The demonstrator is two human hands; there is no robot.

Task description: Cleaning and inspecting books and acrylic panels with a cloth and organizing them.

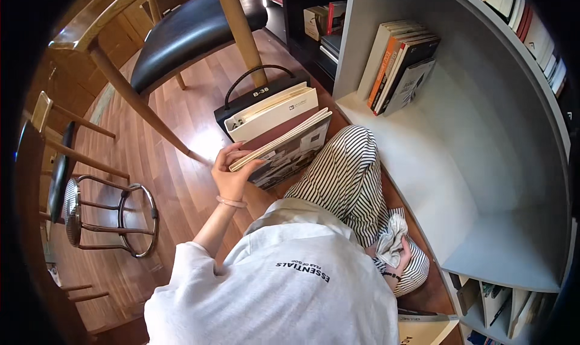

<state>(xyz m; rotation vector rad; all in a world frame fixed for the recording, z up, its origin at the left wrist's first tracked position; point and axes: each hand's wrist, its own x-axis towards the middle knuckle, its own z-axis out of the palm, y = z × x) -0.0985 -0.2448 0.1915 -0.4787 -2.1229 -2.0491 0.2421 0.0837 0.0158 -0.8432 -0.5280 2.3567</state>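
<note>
My left hand (pixel 232 170), with a bangle on the wrist, closes fingers and thumb over the near top corner of a thin book (pixel 289 154) with a photo-printed cover. That book stands on edge on the floor, beside a dark red cover (pixel 275 130) and a white folder-like volume (pixel 272 114). Behind them is a black case (pixel 248 99) with an arched handle. Low by my striped knee, my right hand (pixel 408 259) is closed around a crumpled pale cloth (pixel 394 242). Some of its fingers are hidden by the cloth.
To my right stands a curved grey shelf (pixel 435 158) holding a few upright books (pixel 393 67). A black-seated wooden chair (pixel 193 37) is ahead left, and a metal-framed stool (pixel 115 218) is at left. A large pale book (pixel 429 330) lies near my right side.
</note>
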